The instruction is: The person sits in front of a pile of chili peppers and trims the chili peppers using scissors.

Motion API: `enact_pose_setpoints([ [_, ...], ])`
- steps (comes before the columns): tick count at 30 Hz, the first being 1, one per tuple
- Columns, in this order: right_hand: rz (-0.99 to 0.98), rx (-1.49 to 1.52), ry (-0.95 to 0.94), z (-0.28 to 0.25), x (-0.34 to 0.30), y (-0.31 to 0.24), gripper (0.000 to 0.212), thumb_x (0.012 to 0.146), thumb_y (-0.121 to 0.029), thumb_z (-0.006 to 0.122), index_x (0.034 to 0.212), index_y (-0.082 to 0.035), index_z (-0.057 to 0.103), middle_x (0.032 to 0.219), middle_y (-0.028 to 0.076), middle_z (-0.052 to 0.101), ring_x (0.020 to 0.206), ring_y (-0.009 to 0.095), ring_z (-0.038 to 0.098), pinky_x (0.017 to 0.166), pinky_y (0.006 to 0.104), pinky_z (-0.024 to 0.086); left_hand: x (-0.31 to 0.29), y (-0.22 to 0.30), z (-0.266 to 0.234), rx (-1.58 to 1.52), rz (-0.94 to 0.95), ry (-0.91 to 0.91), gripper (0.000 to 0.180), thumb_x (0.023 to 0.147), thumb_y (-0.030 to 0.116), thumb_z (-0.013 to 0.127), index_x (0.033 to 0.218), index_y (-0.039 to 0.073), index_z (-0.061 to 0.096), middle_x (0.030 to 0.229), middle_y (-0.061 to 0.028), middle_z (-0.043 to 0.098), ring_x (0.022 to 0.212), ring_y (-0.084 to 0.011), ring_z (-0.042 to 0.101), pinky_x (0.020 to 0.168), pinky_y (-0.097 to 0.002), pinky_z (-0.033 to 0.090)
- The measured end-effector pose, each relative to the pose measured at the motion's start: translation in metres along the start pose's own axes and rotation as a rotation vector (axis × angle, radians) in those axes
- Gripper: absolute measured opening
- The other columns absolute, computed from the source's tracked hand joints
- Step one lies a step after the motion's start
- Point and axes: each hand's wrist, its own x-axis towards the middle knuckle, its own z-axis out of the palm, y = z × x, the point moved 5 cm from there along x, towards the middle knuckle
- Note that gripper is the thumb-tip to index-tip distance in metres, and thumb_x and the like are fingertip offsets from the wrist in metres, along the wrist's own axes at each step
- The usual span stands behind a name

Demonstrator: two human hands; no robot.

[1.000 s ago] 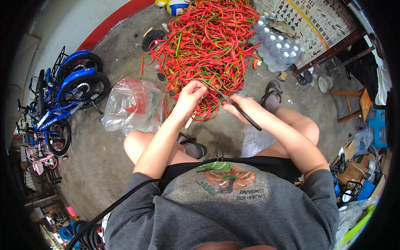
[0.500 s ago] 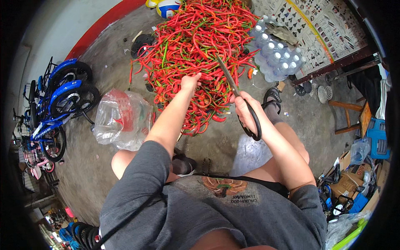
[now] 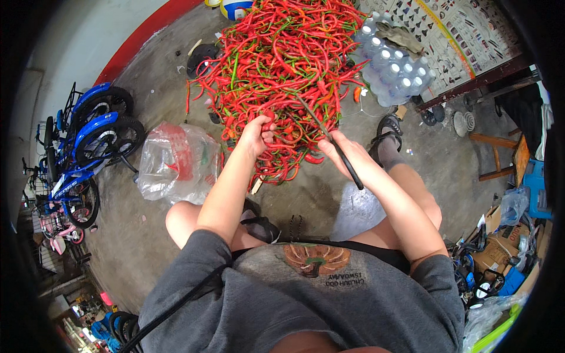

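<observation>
A large heap of long red chili peppers (image 3: 282, 53), with some green stems and pods among them, lies on the floor in front of me. At its near side my left hand (image 3: 257, 135) is closed, with a red chili pepper (image 3: 269, 120) pinched at the fingertips. The curled fingers hide most of that pepper. My right hand (image 3: 344, 152) grips a pair of black-handled scissors (image 3: 316, 119), whose blades point up and left over the heap. The blades look closed and seen edge-on.
A clear plastic bag (image 3: 176, 159) with red print sits left of the heap. Shrink-wrapped bottles (image 3: 388, 73) stand at the right. Blue bicycles (image 3: 97, 132) line the left side. A wooden stool (image 3: 500, 156), cardboard boxes (image 3: 497, 256) and a ball (image 3: 236, 8) are farther out.
My left hand has drawn back toward me and down, its fingers now curled round a pepper. The scissors have turned edge-on, and my right hand has shifted slightly.
</observation>
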Motion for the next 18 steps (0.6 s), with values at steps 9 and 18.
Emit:
enact_pose_setpoints([
  [9,0.058,-0.011,-0.246,0.046,0.006,0.002,0.065,0.087,-0.059,0.04,0.107,0.001,0.053,0.093,0.024,0.061,0.094,0.038,0.058,0.08,0.0416,0.045,-0.071,0.009,0.027,0.672,0.25,-0.022,0.009,0.091,0.017,0.053,0.093,0.009,0.055,0.072,0.0039,0.054,0.058,-0.0047,0.046,0.052,-0.018,0.036],
  [18,0.016,-0.043,-0.184,0.047,0.013,-0.01,0.056,0.087,-0.054,0.046,0.098,-0.001,0.057,0.081,0.022,0.061,0.085,0.038,0.061,0.073,0.0431,0.045,-0.086,0.009,0.036,0.833,0.386,0.03,0.012,0.088,0.016,0.056,0.097,0.009,0.056,0.074,0.005,0.054,0.061,-0.0037,0.045,0.055,-0.0177,0.035],
])
